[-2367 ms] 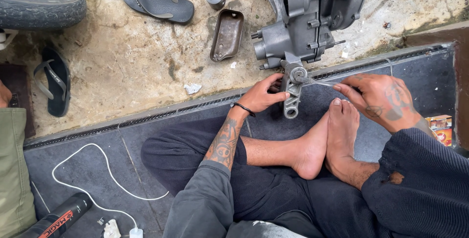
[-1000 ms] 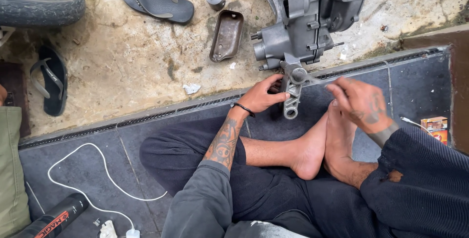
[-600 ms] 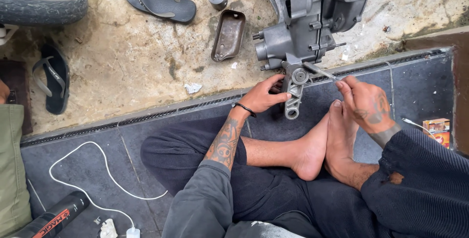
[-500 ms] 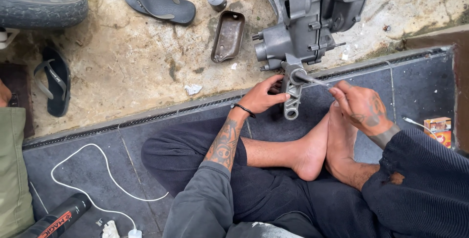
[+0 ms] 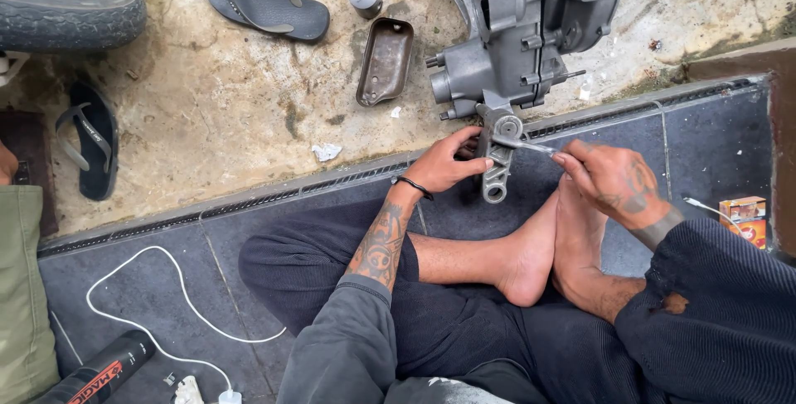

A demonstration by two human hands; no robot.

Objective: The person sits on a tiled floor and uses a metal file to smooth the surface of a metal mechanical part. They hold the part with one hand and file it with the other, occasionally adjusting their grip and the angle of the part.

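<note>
While left hand (image 5: 444, 168) stays clasped on engine bracket (image 5: 497, 155), right hand (image 5: 613, 180) pinching thin metal tool (image 5: 524, 145), tip moved back onto bracket's top

A small orange and white box (image 5: 745, 215) is seen on the dark tiles, well to the right of the right hand (image 5: 618, 182), beside the sleeve. A black can (image 5: 98, 369) with a red and white label is laid on its side far below and left of the left hand (image 5: 444, 165).

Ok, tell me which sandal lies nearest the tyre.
The dark sandal at the top, lying right beside the tyre; the other sandal lies lower left, farther away.
</note>
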